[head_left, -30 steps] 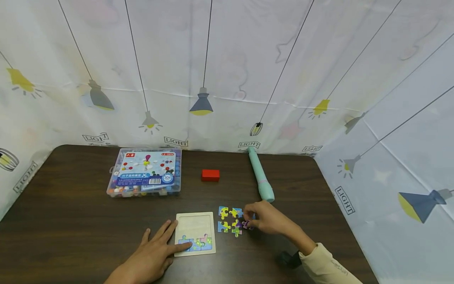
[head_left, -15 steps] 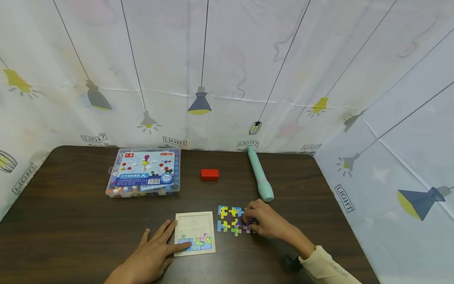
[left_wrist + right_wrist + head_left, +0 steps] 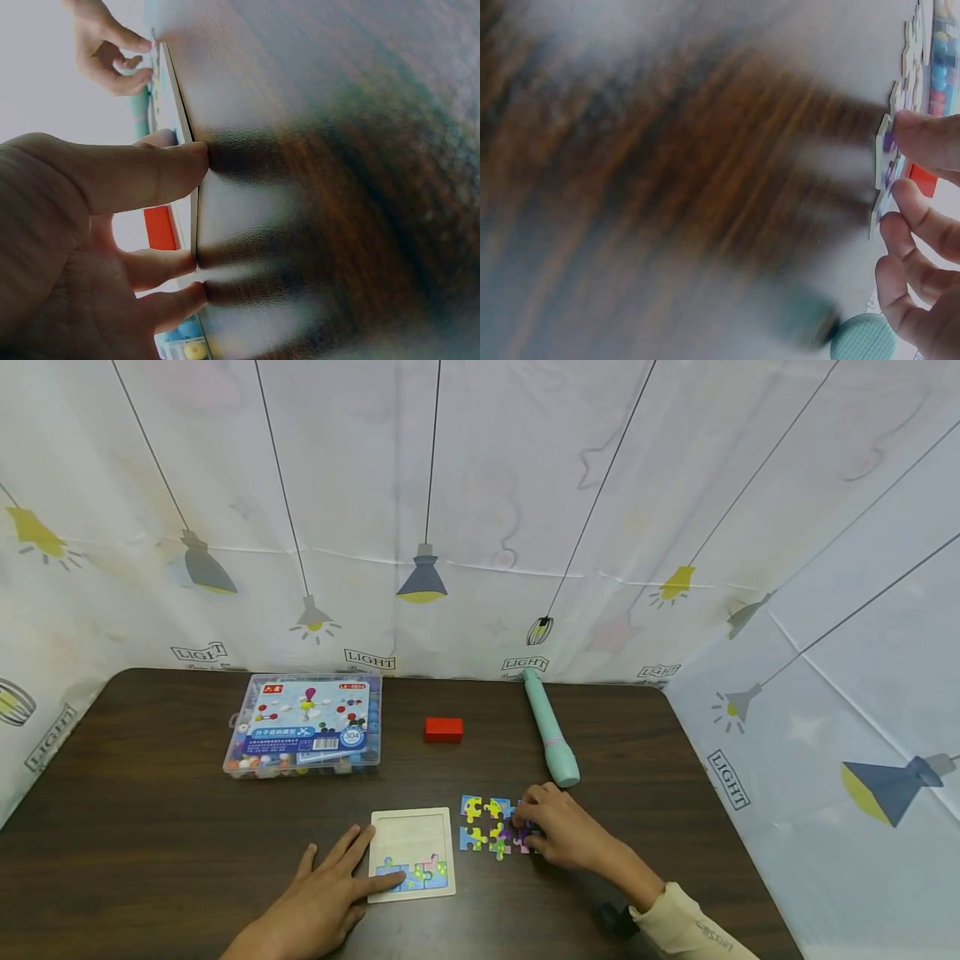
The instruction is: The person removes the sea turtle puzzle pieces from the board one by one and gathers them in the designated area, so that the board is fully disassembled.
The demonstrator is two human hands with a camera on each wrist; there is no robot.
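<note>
My left hand [image 3: 318, 893] lies with spread, extended fingers at the left side of a square wooden puzzle tray [image 3: 412, 825]. One fingertip rests on the blue puzzle pieces [image 3: 435, 878] set along the tray's near side; in the left wrist view other fingertips [image 3: 196, 159] touch its edge. Right of the tray, several loose puzzle pieces [image 3: 472, 837] lie face up in two rows. My right hand [image 3: 566, 831] bends over their right end. Its thumb and a fingertip hold a purple puzzle piece [image 3: 889, 141] low at the table. Further pieces are partly hidden beneath that hand.
A clear plastic case [image 3: 303, 727] of coloured beads stands at the back left. A red block [image 3: 443, 730] lies behind the loose pieces. Beyond my right hand is a pale green stick [image 3: 550, 727] with a thick end. A printed curtain [image 3: 480, 610] backs the dark table [image 3: 150, 827].
My right hand moves slightly right and then stays over the pieces, where the purple piece shifts a little. My left hand keeps its place on the tray.
</note>
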